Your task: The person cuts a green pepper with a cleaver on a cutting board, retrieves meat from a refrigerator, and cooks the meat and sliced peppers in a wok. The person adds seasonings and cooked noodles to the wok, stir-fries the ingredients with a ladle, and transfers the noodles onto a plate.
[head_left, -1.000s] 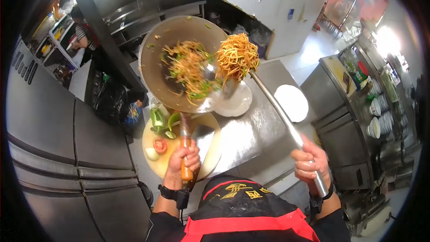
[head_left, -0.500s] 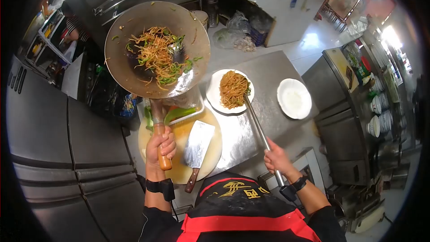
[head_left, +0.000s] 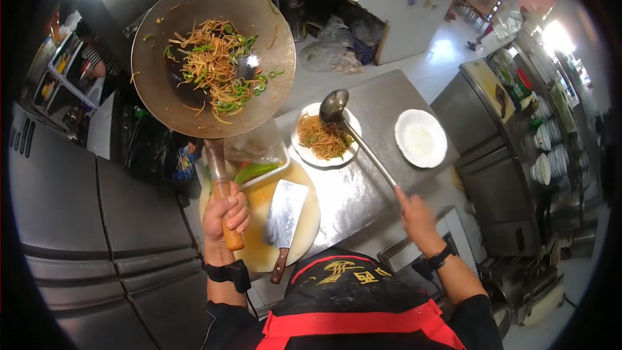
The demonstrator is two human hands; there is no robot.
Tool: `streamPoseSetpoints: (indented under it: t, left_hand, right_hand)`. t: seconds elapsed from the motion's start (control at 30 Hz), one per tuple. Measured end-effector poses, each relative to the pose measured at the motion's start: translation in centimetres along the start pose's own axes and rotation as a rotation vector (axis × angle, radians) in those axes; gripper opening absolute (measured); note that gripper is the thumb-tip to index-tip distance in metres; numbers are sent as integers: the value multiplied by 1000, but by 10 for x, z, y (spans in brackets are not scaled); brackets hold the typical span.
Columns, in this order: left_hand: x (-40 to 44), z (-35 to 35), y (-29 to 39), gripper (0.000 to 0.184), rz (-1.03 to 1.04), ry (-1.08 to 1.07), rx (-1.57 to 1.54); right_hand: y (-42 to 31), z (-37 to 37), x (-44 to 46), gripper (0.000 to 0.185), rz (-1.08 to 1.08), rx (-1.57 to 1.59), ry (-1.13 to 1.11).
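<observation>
My left hand [head_left: 226, 212] is wrapped round the wooden handle of a wok [head_left: 153, 71], lifted at the upper left. In the wok lie stir-fried noodles [head_left: 217, 65] mixed with green pepper strips. My right hand [head_left: 420, 220] grips the long metal handle of a ladle [head_left: 333, 107]. The ladle's bowl is over the far edge of a pile of noodles [head_left: 321, 137] on a white plate [head_left: 337, 163]; I cannot tell whether it touches them. To the right stands a second white plate [head_left: 421, 139] with nothing on it.
A cleaver [head_left: 285, 214] lies on a round cutting board [head_left: 304, 185], beside a clear tray [head_left: 275, 172] with green pepper. Under the plates is a steel table [head_left: 382, 104]. Steel cabinets [head_left: 58, 181] flank the left; stacked bowls [head_left: 541, 168] stand on the right.
The ladle has come up and turned, its bowl now showing above the plated noodles. My left hand has moved the wok slightly up and left.
</observation>
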State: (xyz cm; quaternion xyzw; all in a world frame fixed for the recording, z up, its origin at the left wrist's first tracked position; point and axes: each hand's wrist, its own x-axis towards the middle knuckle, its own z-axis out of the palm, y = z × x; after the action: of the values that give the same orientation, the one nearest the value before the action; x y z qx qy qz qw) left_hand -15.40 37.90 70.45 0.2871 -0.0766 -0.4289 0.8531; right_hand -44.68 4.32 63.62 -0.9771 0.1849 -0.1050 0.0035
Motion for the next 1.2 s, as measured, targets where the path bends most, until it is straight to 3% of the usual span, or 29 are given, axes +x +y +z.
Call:
streamPoseSetpoints:
  t: [0.23, 0.4, 0.47, 0.53, 0.63, 0.67, 0.7, 0.77, 0.83, 0.9, 1.0, 1.2]
  left_hand:
    - [2, -9, 8, 12, -88, 61, 90]
    - [14, 1, -24, 12, -210, -24, -11]
    - [15, 2, -37, 12, -255, -44, -49]
    - [18, 1, -49, 11, -334, -92, -134]
    - [23, 1, -63, 12, -445, -132, -250]
    - [25, 0, -66, 10, -471, -129, -250]
    - [29, -1, -68, 10, -472, -127, -251]
    - [37, -3, -67, 9, -501, -129, -213]
    - [43, -13, -69, 8, -496, -128, -223]
    - [49, -18, -67, 7, -476, -116, -232]
    - [50, -24, -64, 7, -439, -93, -169]
    - [37, -21, -66, 8, -409, -53, -45]
  right_hand:
    - [-3, -60, 13, 63, -33, -43, 134]
    - [-37, -53, 55, 63, 82, 681, 109]
    - [-57, -39, 87, 63, 92, 823, 129]
    - [-78, -16, 120, 63, 12, 895, 304]
    - [-104, -10, 137, 61, 218, 981, 43]
    - [-110, -28, 132, 59, 340, 972, -196]
    - [-106, -18, 120, 59, 341, 972, -198]
    - [-80, 15, 71, 62, -29, 858, -3]
    - [-39, 29, 24, 63, -179, 564, 78]
    - [3, 19, -10, 62, -88, 232, -122]
    - [39, 12, -12, 62, -39, 129, -71]
    - [-19, 19, 81, 63, 34, 509, 113]
